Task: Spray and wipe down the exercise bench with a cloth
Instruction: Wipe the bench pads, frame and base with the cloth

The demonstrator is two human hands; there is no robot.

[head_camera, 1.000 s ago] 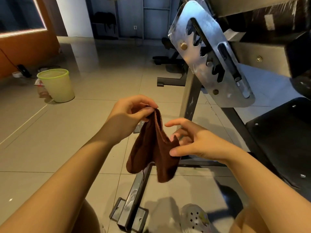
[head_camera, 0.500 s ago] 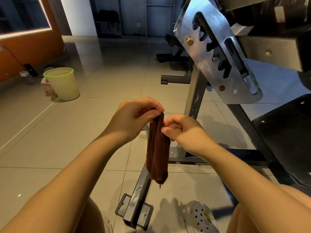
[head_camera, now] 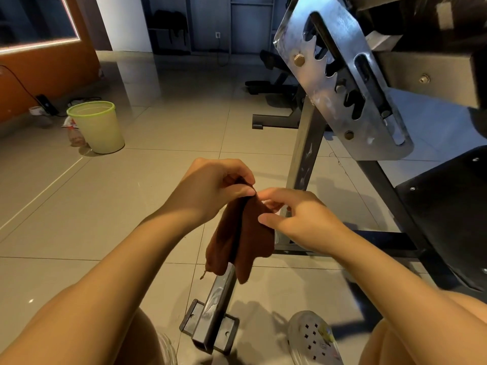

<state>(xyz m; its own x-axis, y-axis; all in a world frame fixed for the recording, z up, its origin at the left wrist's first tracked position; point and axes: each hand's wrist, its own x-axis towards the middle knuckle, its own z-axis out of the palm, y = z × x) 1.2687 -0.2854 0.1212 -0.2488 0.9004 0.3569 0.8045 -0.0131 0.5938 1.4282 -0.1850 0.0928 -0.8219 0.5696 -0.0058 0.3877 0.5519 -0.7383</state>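
Note:
A dark brown cloth hangs in front of me over the tiled floor. My left hand pinches its top corner between thumb and fingers. My right hand grips the cloth's right edge, thumb on the front. The exercise bench stands at the right: its black seat pad at the right edge, a steel adjustment plate with notches above it, and a grey upright post behind my hands. No spray bottle is in view.
The bench's floor rail and foot bracket run under the cloth toward my knees. My sandal is beside it. A pale green bin stands at the left, another bench farther back.
The cloth hung narrow and bunched half a second ago; now it is spread wider. My right hand has slid down its right edge, while my left keeps the top corner.

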